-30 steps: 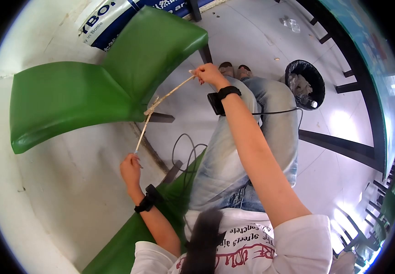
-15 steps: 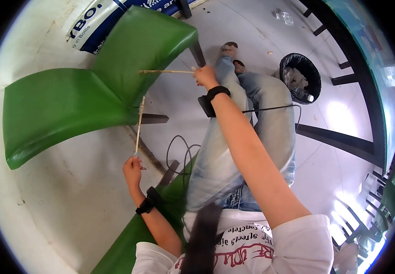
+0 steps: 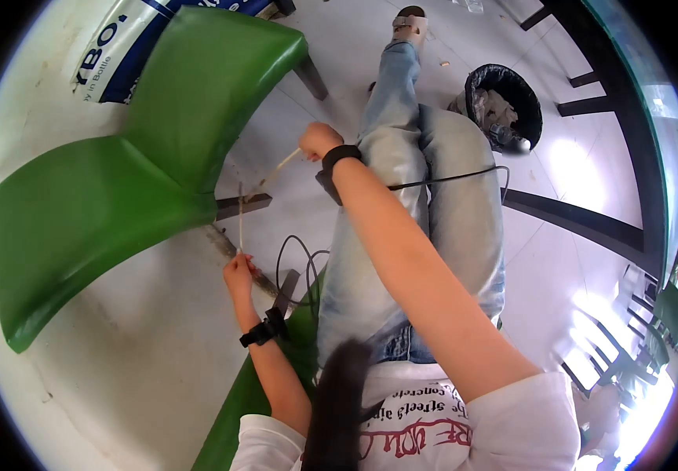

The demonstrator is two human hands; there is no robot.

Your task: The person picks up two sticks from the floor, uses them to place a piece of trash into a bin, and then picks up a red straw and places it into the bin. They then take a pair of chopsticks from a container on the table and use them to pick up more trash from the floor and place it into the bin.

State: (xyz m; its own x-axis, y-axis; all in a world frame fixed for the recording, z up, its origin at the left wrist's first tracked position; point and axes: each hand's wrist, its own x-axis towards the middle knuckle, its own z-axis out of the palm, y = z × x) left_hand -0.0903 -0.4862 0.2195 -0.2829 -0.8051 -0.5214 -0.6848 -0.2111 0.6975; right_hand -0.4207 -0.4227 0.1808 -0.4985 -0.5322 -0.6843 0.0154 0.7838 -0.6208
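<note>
My left hand (image 3: 238,275) is closed around the lower end of a thin light stick (image 3: 241,224), which points up. My right hand (image 3: 321,143) is closed on the end of a second thin stick (image 3: 280,166), slanting down to the left. The far ends of the two sticks come together or cross near the wooden leg (image 3: 253,206) of the green chair; whether they touch cannot be told. Each wrist wears a black band.
A green chair (image 3: 64,212) stands at the left by the pale wall. A black-lined bin (image 3: 534,106) with rubbish is at the upper right. A dark-framed table (image 3: 649,188) lies right; a black cable (image 3: 464,179) crosses my legs.
The right-hand stick has swung from level to slanting down-left, and its hand moved slightly left. My left hand moved a little right. The two stick ends are closer together. The view has shifted.
</note>
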